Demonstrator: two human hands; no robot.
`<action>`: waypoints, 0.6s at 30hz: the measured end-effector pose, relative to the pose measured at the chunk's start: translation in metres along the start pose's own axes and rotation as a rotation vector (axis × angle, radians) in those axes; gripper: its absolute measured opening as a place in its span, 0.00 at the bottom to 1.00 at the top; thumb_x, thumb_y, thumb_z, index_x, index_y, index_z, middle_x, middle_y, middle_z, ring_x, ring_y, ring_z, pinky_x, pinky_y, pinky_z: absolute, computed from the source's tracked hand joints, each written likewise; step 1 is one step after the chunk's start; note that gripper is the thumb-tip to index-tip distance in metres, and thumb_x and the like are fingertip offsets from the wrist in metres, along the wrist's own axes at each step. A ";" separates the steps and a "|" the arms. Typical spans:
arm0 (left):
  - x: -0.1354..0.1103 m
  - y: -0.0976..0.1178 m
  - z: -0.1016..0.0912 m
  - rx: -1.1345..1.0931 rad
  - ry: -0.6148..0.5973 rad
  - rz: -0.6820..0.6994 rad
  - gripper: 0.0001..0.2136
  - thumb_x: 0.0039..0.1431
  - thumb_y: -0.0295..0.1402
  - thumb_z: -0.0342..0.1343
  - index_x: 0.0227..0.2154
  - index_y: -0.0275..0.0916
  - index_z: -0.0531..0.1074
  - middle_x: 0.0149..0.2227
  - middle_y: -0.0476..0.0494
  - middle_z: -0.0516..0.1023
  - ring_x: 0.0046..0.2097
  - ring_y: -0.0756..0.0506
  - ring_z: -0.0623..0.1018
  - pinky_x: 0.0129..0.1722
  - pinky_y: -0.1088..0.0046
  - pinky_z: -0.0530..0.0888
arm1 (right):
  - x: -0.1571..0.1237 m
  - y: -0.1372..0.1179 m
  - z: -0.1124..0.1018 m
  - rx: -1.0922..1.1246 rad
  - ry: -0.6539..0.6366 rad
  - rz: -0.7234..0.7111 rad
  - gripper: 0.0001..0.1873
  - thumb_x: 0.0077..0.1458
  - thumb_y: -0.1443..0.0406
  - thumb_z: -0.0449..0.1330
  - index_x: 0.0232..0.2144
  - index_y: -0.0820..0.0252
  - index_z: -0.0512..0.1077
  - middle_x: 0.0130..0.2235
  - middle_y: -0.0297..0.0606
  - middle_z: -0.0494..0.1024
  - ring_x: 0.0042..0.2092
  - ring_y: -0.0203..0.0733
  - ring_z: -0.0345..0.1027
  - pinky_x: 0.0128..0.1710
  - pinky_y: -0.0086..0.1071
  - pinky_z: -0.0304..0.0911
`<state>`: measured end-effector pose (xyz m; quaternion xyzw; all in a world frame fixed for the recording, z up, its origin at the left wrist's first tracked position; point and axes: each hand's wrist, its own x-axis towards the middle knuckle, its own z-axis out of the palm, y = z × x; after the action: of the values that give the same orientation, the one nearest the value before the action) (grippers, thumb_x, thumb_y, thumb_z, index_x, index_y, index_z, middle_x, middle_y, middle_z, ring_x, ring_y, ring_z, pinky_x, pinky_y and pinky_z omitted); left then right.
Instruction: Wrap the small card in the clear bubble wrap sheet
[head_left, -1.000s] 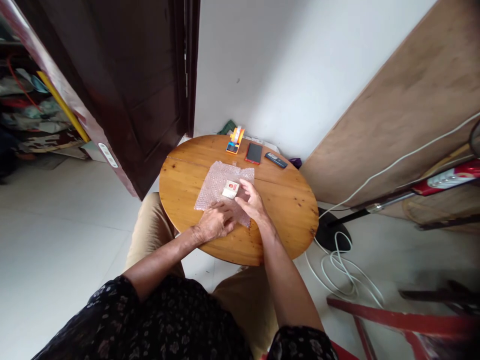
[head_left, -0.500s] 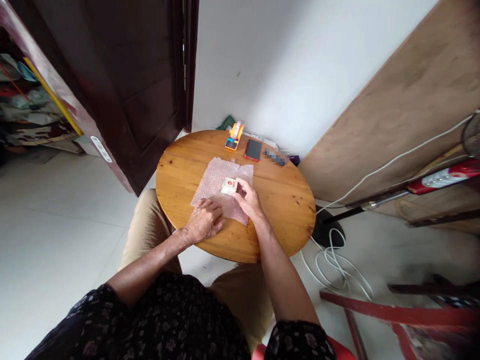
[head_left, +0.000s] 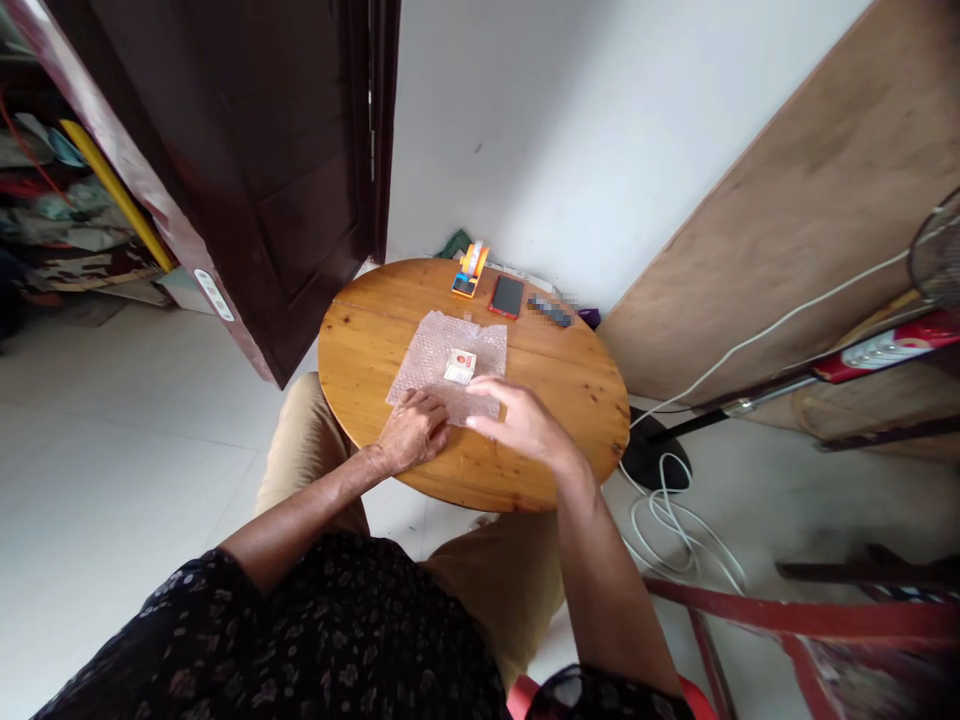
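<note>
- One box on the bubble wrap!
- Right hand at its four o'clock, fingers parted, nothing between them.
- Left hand at seven o'clock, fingers bent on the wrap's near edge; gripping or not, I can't tell from here.

A single camera, worn on the person's head, looked forward and steeply down, from above the dark patterned shirt that filled the bottom edge. The bench lay mid-frame, far enough off for nearly its whole rim to fit, with the left hand and right hand just below centre. The wide view also took in a door leftward, a white wall ahead and a brown panel rightward.
</note>
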<state>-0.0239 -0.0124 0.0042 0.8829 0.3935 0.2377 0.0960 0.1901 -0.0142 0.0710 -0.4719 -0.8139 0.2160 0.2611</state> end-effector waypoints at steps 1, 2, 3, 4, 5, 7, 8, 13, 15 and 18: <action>0.000 0.000 0.000 0.003 0.003 0.000 0.07 0.62 0.32 0.53 0.36 0.39 0.76 0.44 0.38 0.80 0.49 0.37 0.75 0.53 0.54 0.68 | -0.008 -0.004 0.006 -0.110 0.000 0.005 0.18 0.52 0.62 0.64 0.48 0.53 0.78 0.55 0.41 0.78 0.55 0.51 0.72 0.59 0.47 0.64; -0.001 0.000 0.000 0.004 0.007 0.003 0.08 0.62 0.32 0.53 0.36 0.39 0.77 0.44 0.38 0.80 0.49 0.37 0.75 0.54 0.53 0.68 | -0.016 -0.005 0.014 -0.219 0.014 0.024 0.17 0.52 0.63 0.64 0.46 0.53 0.78 0.56 0.42 0.77 0.55 0.52 0.72 0.59 0.49 0.63; -0.001 0.000 0.001 0.005 0.014 0.005 0.08 0.62 0.32 0.53 0.37 0.39 0.77 0.45 0.37 0.80 0.50 0.36 0.75 0.55 0.53 0.68 | -0.023 -0.005 0.024 -0.316 0.037 0.045 0.16 0.52 0.65 0.63 0.45 0.54 0.79 0.58 0.44 0.76 0.55 0.54 0.72 0.59 0.51 0.62; -0.001 0.000 0.002 0.004 0.024 0.004 0.08 0.61 0.32 0.53 0.39 0.38 0.77 0.46 0.36 0.79 0.52 0.36 0.74 0.56 0.52 0.68 | -0.028 -0.004 0.033 -0.391 0.056 0.054 0.15 0.53 0.66 0.62 0.44 0.55 0.79 0.58 0.46 0.75 0.55 0.56 0.72 0.60 0.53 0.61; -0.002 0.000 0.002 0.002 0.039 0.000 0.09 0.60 0.32 0.54 0.41 0.38 0.77 0.48 0.35 0.79 0.54 0.35 0.73 0.58 0.52 0.67 | -0.032 -0.001 0.042 -0.444 0.079 0.050 0.15 0.54 0.68 0.60 0.43 0.56 0.80 0.58 0.48 0.76 0.54 0.56 0.72 0.60 0.54 0.61; -0.003 0.000 0.003 -0.001 0.079 -0.019 0.14 0.58 0.31 0.56 0.46 0.37 0.75 0.52 0.33 0.77 0.58 0.33 0.71 0.60 0.49 0.65 | -0.035 0.005 0.055 -0.500 0.132 0.023 0.15 0.57 0.70 0.56 0.42 0.55 0.80 0.55 0.48 0.78 0.52 0.53 0.73 0.60 0.52 0.60; -0.003 0.001 0.003 0.000 0.100 -0.031 0.16 0.58 0.31 0.57 0.49 0.37 0.75 0.54 0.33 0.76 0.61 0.32 0.69 0.62 0.48 0.63 | -0.034 0.007 0.058 -0.510 0.163 0.013 0.16 0.58 0.71 0.54 0.40 0.55 0.80 0.53 0.47 0.80 0.51 0.52 0.73 0.60 0.51 0.59; 0.002 -0.001 -0.002 0.039 0.142 -0.095 0.24 0.54 0.31 0.60 0.56 0.40 0.71 0.61 0.33 0.71 0.66 0.30 0.63 0.66 0.44 0.57 | -0.023 0.013 0.046 -0.467 0.308 0.081 0.14 0.61 0.69 0.52 0.36 0.54 0.77 0.50 0.43 0.81 0.49 0.49 0.74 0.55 0.45 0.62; 0.011 -0.005 -0.006 0.052 0.149 -0.114 0.25 0.53 0.30 0.61 0.56 0.40 0.71 0.62 0.33 0.70 0.67 0.31 0.63 0.67 0.43 0.56 | -0.018 0.014 0.038 -0.422 0.335 0.101 0.13 0.61 0.69 0.51 0.36 0.54 0.76 0.50 0.42 0.81 0.51 0.49 0.74 0.54 0.43 0.62; 0.033 -0.012 -0.013 0.044 0.147 -0.151 0.16 0.55 0.29 0.60 0.47 0.41 0.77 0.61 0.35 0.73 0.67 0.31 0.63 0.66 0.43 0.56 | -0.008 0.014 0.030 -0.371 0.354 0.112 0.11 0.60 0.69 0.52 0.36 0.54 0.75 0.49 0.42 0.81 0.52 0.49 0.74 0.54 0.42 0.63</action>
<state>-0.0189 0.0201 0.0222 0.8330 0.4698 0.2850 0.0651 0.1842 -0.0181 0.0373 -0.5863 -0.7539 -0.0088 0.2962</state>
